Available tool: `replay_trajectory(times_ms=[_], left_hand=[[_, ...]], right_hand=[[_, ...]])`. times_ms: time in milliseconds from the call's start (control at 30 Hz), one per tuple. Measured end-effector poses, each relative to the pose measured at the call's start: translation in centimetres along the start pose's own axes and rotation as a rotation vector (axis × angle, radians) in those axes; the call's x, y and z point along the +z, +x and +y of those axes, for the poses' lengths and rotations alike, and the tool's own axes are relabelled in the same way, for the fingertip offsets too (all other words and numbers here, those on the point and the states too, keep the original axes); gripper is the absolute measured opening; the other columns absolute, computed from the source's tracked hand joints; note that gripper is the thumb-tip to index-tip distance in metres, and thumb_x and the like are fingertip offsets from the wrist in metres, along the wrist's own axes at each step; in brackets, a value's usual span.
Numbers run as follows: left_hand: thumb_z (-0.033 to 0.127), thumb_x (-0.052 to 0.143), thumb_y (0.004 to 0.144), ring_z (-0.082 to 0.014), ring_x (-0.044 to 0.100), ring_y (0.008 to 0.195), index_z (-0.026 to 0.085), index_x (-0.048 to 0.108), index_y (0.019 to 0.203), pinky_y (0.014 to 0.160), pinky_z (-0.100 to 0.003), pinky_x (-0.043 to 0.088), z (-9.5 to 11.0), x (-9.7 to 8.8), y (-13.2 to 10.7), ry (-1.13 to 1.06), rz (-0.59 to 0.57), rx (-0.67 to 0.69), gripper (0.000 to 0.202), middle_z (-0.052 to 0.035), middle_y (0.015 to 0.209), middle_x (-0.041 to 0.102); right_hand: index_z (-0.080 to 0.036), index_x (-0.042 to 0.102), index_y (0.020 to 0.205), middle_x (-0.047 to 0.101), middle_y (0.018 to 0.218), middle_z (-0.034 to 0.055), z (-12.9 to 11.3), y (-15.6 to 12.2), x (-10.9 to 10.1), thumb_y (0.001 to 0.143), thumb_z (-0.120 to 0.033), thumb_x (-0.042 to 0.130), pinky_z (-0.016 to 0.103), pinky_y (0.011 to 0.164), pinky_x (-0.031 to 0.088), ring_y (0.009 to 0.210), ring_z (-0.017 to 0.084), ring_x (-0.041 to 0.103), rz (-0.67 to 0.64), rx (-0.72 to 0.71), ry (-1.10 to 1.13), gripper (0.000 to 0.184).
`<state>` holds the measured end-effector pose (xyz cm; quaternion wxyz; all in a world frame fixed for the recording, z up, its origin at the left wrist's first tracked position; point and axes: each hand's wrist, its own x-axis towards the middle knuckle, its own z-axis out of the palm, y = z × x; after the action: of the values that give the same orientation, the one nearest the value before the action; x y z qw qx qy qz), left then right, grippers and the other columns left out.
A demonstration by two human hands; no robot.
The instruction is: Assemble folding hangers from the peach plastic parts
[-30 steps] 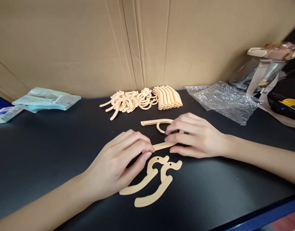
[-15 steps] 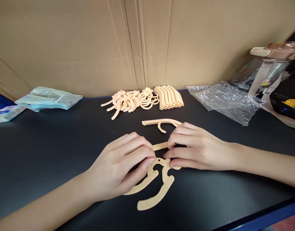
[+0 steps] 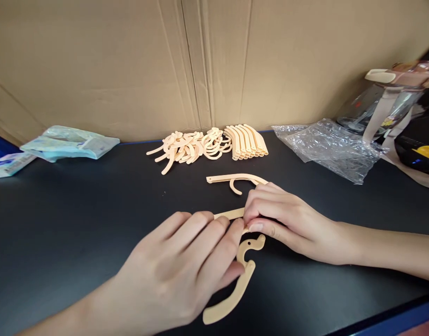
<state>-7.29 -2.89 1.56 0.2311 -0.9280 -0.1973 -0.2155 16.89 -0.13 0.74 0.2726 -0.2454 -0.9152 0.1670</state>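
Fingers of the right hand (image 3: 291,224) pinch a small beige plastic tip (image 3: 245,230); I cannot tell what the curled left hand (image 3: 179,261) holds. Just nearer the body, a beige, jointed, hook-ended plastic piece (image 3: 231,300) slants lower-left on the black bench (image 3: 77,210), hooked end nearest the right hand.

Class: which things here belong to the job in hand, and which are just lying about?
Likely in the job:
beige piece at the fingertips
jointed piece in front
strip and hooked piece behind
pile of loose pieces
neat stack

Apparently lying about:
blue packets
clear plastic wrap
strapped bottle
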Motion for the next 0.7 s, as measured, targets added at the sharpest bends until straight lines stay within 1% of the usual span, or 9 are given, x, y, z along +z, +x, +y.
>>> replay_trajectory(times_ms=[67,133,233,333,400,467,533,567,700], left_hand=[[0.020,0.058,0.097,-0.0248,0.066,0.080,0.007,0.064,0.116,0.070,-0.039,0.047,0.4,-0.2,0.1,0.027,-0.022,0.020,0.024,-0.0072,0.087,0.076],[0.012,0.047,0.098,-0.0252,0.065,0.078,0.006,0.063,0.114,0.072,-0.040,0.046,0.5,-0.2,0.1,0.018,-0.025,0.028,0.023,-0.0078,0.084,0.075],[0.007,0.039,0.100,-0.0236,0.063,0.075,0.005,0.062,0.115,0.069,-0.039,0.046,0.4,-0.1,0.1,-0.021,-0.057,-0.019,0.027,-0.0080,0.083,0.072],[0.003,0.038,0.098,-0.0198,0.060,0.068,0.011,0.062,0.107,0.062,-0.035,0.044,0.5,0.4,0.1,-0.112,-0.086,-0.105,0.027,-0.0051,0.082,0.068],[0.007,0.035,0.101,-0.0174,0.056,0.064,0.014,0.060,0.101,0.057,-0.032,0.042,0.6,0.7,0.0,-0.180,-0.077,-0.167,0.026,-0.0034,0.080,0.063],[0.025,0.033,0.107,-0.0150,0.053,0.060,0.016,0.057,0.100,0.053,-0.030,0.039,0.5,1.0,-0.3,-0.222,-0.059,-0.219,0.027,-0.0023,0.080,0.059],[0.044,0.034,0.107,-0.0130,0.051,0.058,0.017,0.056,0.100,0.050,-0.028,0.037,0.0,1.2,-0.6,-0.206,-0.064,-0.244,0.036,-0.0014,0.082,0.057],[0.047,0.036,0.106,-0.0125,0.050,0.058,0.018,0.055,0.097,0.050,-0.028,0.035,-0.4,1.3,-0.8,-0.172,-0.071,-0.242,0.036,-0.0004,0.081,0.055],[0.026,0.037,0.107,-0.0148,0.049,0.061,0.021,0.046,0.082,0.051,-0.030,0.030,-2.4,1.3,-1.1,-0.016,-0.101,-0.206,0.027,0.0020,0.072,0.049]], right_hand=[[-0.020,0.055,0.086,0.058,0.078,0.0008,-0.3,0.0,-0.1,0.106,-0.026,0.042,0.028,0.075,0.043,0.075,0.014,0.051,-0.015,0.053,0.085,0.025],[-0.020,0.055,0.086,0.058,0.078,0.0008,-0.5,0.1,-0.1,0.106,-0.026,0.043,0.028,0.075,0.043,0.075,0.014,0.051,-0.014,0.055,0.102,0.024],[-0.019,0.055,0.085,0.057,0.077,0.0002,-0.5,0.0,0.1,0.105,-0.024,0.045,0.028,0.075,0.042,0.074,0.013,0.049,-0.006,0.050,0.103,0.024],[-0.018,0.057,0.084,0.057,0.077,-0.0001,-0.6,0.0,0.2,0.105,-0.022,0.046,0.028,0.075,0.042,0.074,0.013,0.049,-0.006,0.047,0.107,0.023],[-0.017,0.059,0.086,0.058,0.077,0.0000,-0.5,-0.1,0.1,0.105,-0.023,0.045,0.029,0.077,0.041,0.073,0.013,0.049,-0.009,0.038,0.097,0.024],[-0.017,0.062,0.091,0.061,0.079,0.0006,-0.3,-0.1,-0.1,0.105,-0.024,0.045,0.030,0.079,0.041,0.075,0.013,0.051,-0.004,0.033,0.055,0.023],[-0.016,0.064,0.097,0.065,0.084,0.0017,0.2,-0.1,-0.5,0.104,-0.023,0.048,0.031,0.081,0.040,0.080,0.014,0.054,0.025,0.020,-0.025,0.018],[-0.016,0.064,0.099,0.066,0.087,0.0024,0.7,-0.1,-0.7,0.103,-0.022,0.051,0.032,0.081,0.039,0.083,0.014,0.055,0.045,0.010,-0.074,0.015],[-0.017,0.067,0.100,0.069,0.095,0.0045,2.9,-0.2,-1.5,0.098,-0.028,0.061,0.033,0.082,0.038,0.088,0.017,0.058,0.088,-0.026,-0.230,0.013]])
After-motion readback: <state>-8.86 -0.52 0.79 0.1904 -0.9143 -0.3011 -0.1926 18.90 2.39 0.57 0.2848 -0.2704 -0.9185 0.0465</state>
